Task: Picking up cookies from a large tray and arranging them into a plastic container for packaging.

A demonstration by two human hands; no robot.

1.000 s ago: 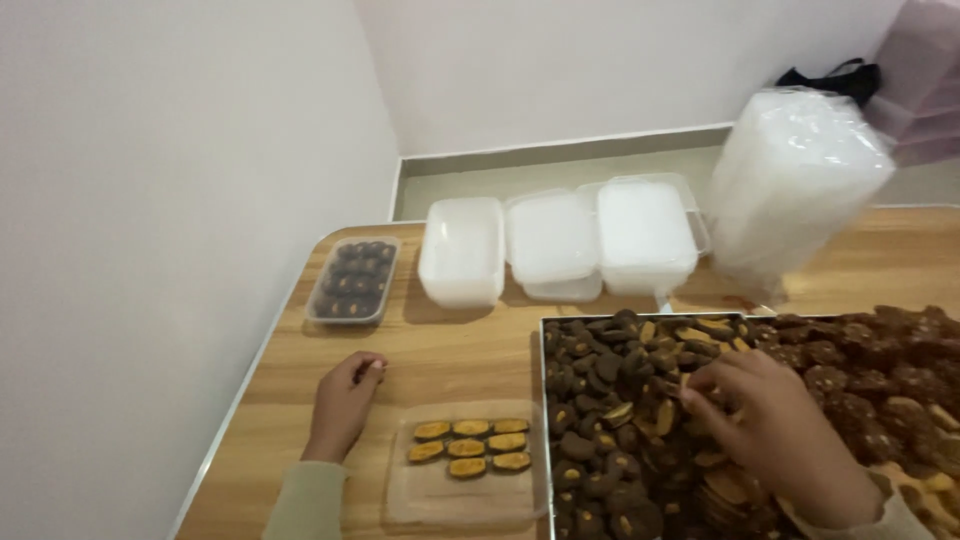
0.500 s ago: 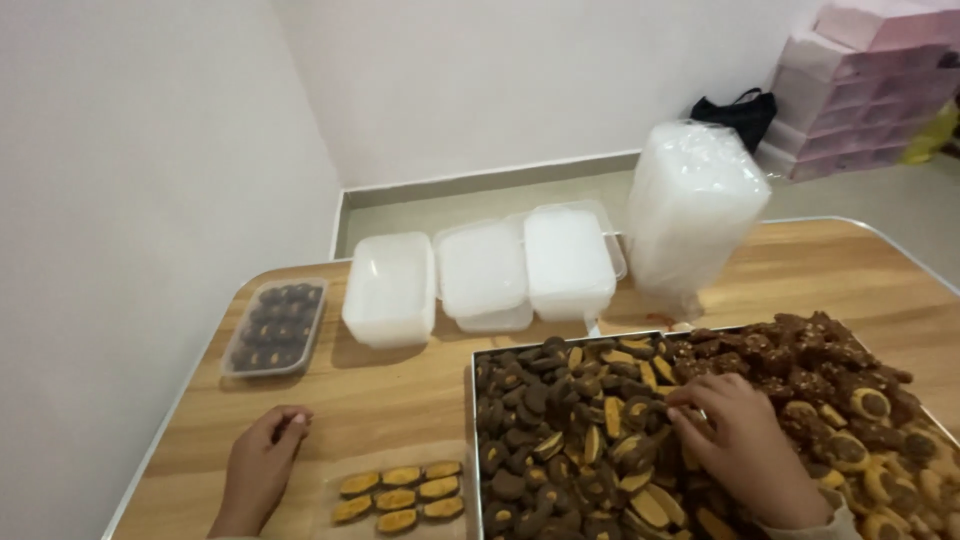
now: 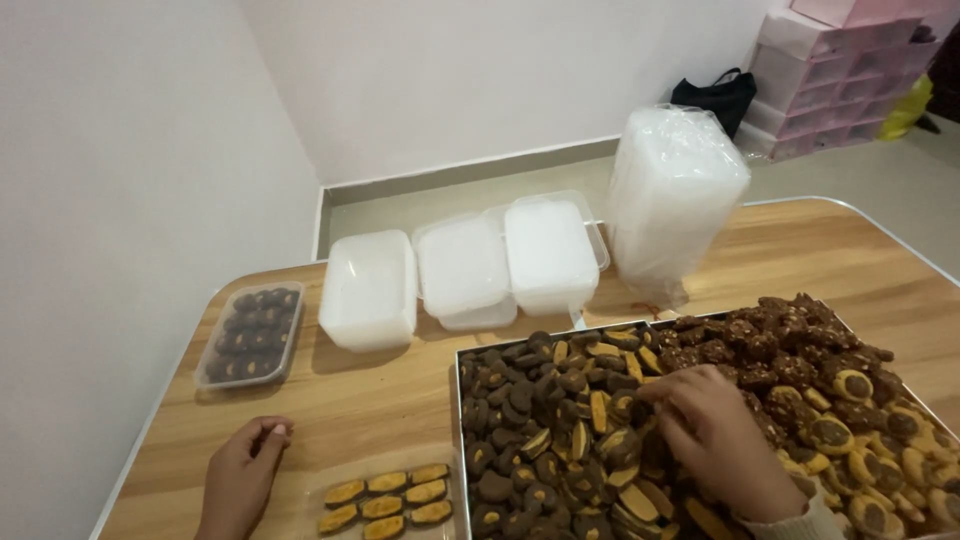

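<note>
Right hand [image 3: 722, 440] in cookie tray [image 3: 466, 440]; filled tub [image 3: 249, 334]; 3 empty tubs [image 3: 462, 268].

A small clear plastic box [image 3: 250, 335] filled with dark cookies stood near the left edge of the wooden surface [image 3: 400, 400]. Beside it, toward the wall, three empty translucent white rectangular containers [image 3: 462, 267] sat in a row, the middle one stacked on another. Right of them rose a tall stack of clear containers wrapped in a plastic bag [image 3: 672, 200]. Pink boxes [image 3: 850, 65] were piled on the floor beyond, next to a black bag [image 3: 718, 98].
</note>
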